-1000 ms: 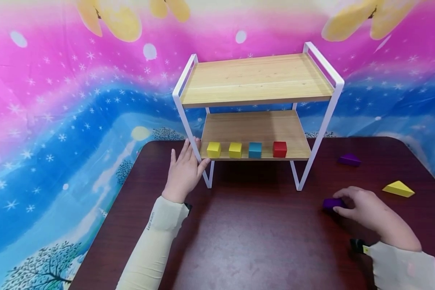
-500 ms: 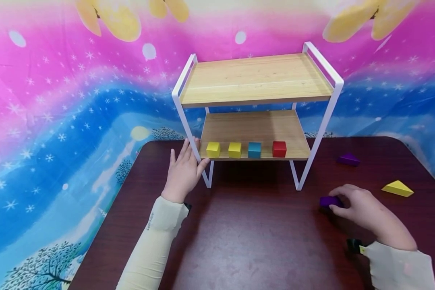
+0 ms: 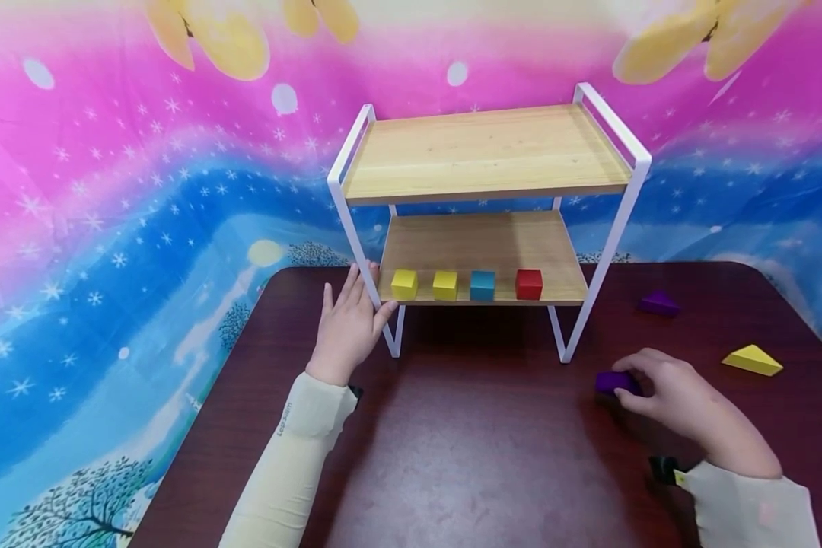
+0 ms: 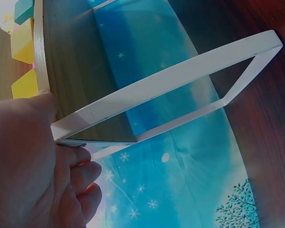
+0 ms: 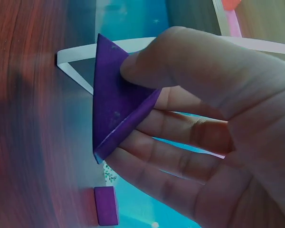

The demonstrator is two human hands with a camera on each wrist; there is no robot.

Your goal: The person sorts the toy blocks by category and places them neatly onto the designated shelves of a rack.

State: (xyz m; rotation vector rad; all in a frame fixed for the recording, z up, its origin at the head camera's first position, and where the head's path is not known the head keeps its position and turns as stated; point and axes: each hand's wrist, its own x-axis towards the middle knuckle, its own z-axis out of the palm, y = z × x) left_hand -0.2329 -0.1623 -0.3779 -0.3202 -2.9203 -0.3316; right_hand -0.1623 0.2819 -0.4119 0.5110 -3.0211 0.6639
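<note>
My left hand rests against the left side of a two-tier shelf, which has wooden boards and a white frame. Its fingers lie fairly straight along the outside, and its thumb touches the front near the lower board. Between thumb and fingers, my right hand pinches a purple triangular block near the shelf's right front leg. On the lower board's front edge stand two yellow cubes, one left and one beside it, then a blue cube and a red cube.
Another purple triangular block lies on the dark table right of the shelf. A yellow triangular block lies farther right. Behind the table hangs a colourful printed cloth.
My right hand has moved slightly left toward the shelf with the purple triangular block. The left hand and the cubes have kept their places.
</note>
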